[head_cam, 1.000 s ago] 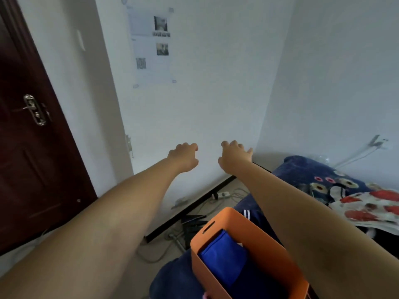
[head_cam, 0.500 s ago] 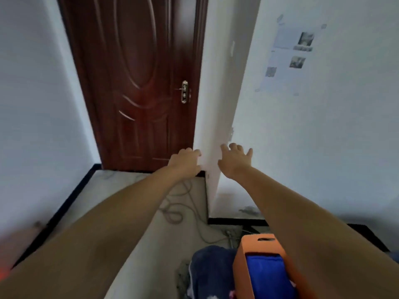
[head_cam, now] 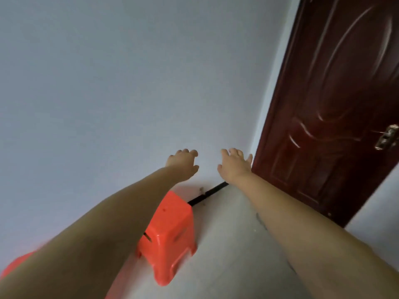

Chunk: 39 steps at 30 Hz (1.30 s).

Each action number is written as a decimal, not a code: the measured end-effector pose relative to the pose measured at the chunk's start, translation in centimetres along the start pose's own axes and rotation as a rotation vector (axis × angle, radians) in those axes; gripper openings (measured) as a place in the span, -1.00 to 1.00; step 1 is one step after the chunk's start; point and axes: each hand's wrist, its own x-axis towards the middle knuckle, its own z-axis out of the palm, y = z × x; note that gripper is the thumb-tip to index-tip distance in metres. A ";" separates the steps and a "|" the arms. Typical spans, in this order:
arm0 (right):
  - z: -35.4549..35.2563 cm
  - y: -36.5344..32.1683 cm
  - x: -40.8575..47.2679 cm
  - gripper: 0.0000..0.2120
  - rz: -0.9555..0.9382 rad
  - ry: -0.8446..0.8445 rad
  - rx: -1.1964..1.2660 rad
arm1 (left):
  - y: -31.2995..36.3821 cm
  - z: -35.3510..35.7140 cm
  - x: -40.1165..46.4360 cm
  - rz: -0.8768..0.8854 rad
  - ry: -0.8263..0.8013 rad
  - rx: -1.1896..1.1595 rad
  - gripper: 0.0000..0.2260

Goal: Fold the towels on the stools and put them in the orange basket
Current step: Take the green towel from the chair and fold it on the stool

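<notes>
Both my arms stretch forward in the air. My left hand (head_cam: 183, 164) and my right hand (head_cam: 234, 164) are held out side by side, fingers loosely spread, holding nothing. Below my left forearm a red-orange plastic stool (head_cam: 170, 231) stands on the floor against the wall, its seat bare. The edge of a second red-orange stool (head_cam: 16, 265) shows at the bottom left, mostly hidden by my left arm. No towel and no orange basket are in view.
A pale blue-grey wall (head_cam: 108, 93) fills the left and middle. A dark red wooden door (head_cam: 336, 115) with a metal handle (head_cam: 386, 137) stands at the right. Light grey floor (head_cam: 226, 244) runs between the stool and the door, with a black skirting strip (head_cam: 207, 194).
The view has swung to the left: the orange basket with the blue towel has left the frame, the door has shifted to the right, and the stools have come into view. Both hands stay outstretched and empty.
</notes>
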 end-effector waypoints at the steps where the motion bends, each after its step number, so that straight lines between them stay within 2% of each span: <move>1: 0.3 -3.3 0.2 -0.53 -0.051 -0.008 0.000 | -2.9 -0.8 -1.4 -0.047 0.004 0.010 -0.57; 10: 4.6 -36.0 -3.5 -0.58 -0.442 -0.108 0.069 | -30.4 -6.8 -18.8 -0.492 0.112 0.024 -0.59; 16: 5.3 -54.9 -11.1 -0.54 -0.778 -0.135 0.095 | -43.3 -10.2 -33.0 -0.818 0.186 0.021 -0.59; 23: 6.5 -70.5 -20.7 -0.54 -1.152 -0.192 0.082 | -52.0 -10.8 -49.2 -1.231 0.306 -0.117 -0.60; 31: 6.8 -86.5 -28.5 -0.56 -1.442 -0.235 0.062 | -59.5 -13.6 -62.4 -1.545 0.462 -0.098 -0.60; 36: 7.2 -94.1 -33.3 -0.54 -1.605 -0.236 0.061 | -62.4 -14.3 -69.2 -1.676 0.562 -0.066 -0.60; 39: 8.4 -97.3 -36.8 -0.54 -1.674 -0.262 0.021 | -63.4 -13.5 -72.9 -1.766 0.556 -0.088 -0.60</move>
